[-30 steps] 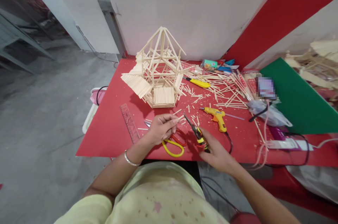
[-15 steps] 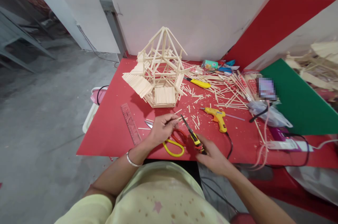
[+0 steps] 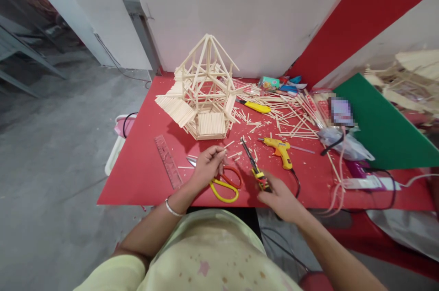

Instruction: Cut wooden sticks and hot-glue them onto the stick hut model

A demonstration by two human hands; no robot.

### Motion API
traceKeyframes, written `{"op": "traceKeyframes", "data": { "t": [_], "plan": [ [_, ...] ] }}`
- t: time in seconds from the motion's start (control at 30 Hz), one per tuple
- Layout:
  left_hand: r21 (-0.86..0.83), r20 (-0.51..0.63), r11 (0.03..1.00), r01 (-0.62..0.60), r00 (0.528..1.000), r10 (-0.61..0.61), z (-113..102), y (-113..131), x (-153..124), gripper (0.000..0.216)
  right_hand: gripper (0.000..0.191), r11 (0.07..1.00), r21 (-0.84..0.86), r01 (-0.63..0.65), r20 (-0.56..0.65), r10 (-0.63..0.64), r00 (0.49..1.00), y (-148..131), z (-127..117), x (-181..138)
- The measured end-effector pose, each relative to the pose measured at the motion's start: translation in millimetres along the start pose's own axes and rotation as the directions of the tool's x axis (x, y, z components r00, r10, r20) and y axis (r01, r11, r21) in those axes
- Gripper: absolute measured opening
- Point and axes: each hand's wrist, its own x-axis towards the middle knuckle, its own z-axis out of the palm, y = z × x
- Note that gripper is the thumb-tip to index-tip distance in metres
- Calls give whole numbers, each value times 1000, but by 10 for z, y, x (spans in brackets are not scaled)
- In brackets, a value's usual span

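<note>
My left hand [image 3: 209,165] pinches a thin wooden stick [image 3: 229,144], its free end pointing up and right. In my right hand [image 3: 278,194] is a pair of long-nosed pliers [image 3: 253,159] with yellow and black handles, the dark jaws apart from the stick. Scissors [image 3: 224,190] with one red and one yellow handle lie under and beside my left hand. Beyond the hands stands a house-like frame of wooden sticks [image 3: 208,85], with slatted panels around its base and a pointed top.
The red table [image 3: 137,181] carries a clear ruler [image 3: 167,160], a yellow glue gun [image 3: 279,150], a yellow cutter knife [image 3: 255,106] and a pile of loose sticks [image 3: 291,117]. Stick offcuts lie near the pliers. A green board [image 3: 384,126] leans at the right; a wall rises behind.
The pliers have moved away from the stick, to the right and slightly down. My left hand still holds the stick, now turned more upward. The view has shifted slightly.
</note>
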Motion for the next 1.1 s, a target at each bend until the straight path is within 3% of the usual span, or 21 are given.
{"op": "traceKeyframes", "data": {
  "t": [0.07, 0.13, 0.2, 0.27, 0.33, 0.4, 0.53, 0.7, 0.8, 0.9, 1.0, 1.1],
  "plan": [
    [-11, -15, 1000, 6, 1000, -6, -44, 37, -46, 32, 44, 937, -338, -90, -179, 30, 983, 53, -52, 99],
    [-18, -18, 1000, 10, 1000, -11, -97, 65, -94, 32, 48, 788, -594, -162, -319, -45, 947, 63, -58, 162],
    [-12, -35, 1000, 5, 999, -5, -158, 86, -140, 31, 55, 680, -723, -123, -357, -216, 909, -8, -6, 183],
    [18, -63, 1000, -8, 998, 9, -230, 106, -179, 30, 57, 637, -771, 6, -312, -386, 868, -155, 108, 175],
    [64, -88, 997, -34, 995, 40, -307, 124, -207, 29, 49, 634, -756, 163, -208, -469, 859, -325, 286, 168],
    [102, -112, 992, -71, 990, 83, -381, 136, -225, 27, 45, 640, -719, 270, -69, -453, 889, -443, 503, 193],
    [101, -162, 991, -84, 982, 100, -496, 141, -259, 26, 52, 595, -763, 253, 59, -326, 944, -422, 847, 352],
    [37, -212, 998, -55, 975, 61, -620, 173, -334, 28, 68, 598, -753, 273, 68, -342, 937, -232, 775, 460],
    [8, -259, 998, -64, 964, 63, -707, 202, -368, 28, 66, 715, -629, 306, 67, -342, 937, -175, 599, 385],
    [3, -292, 998, -60, 954, 58, -766, 215, -371, 27, 72, 826, -501, 260, -25, -314, 949, -208, 485, 286],
    [34, -246, 999, -40, 968, 47, -750, 234, -356, 25, 70, 867, -428, 254, -138, -340, 930, -368, 463, 235],
    [101, -149, 993, -63, 986, 78, -687, 253, -346, 23, 59, 852, -439, 285, -142, -379, 914, -570, 488, 250]
  ]
}}
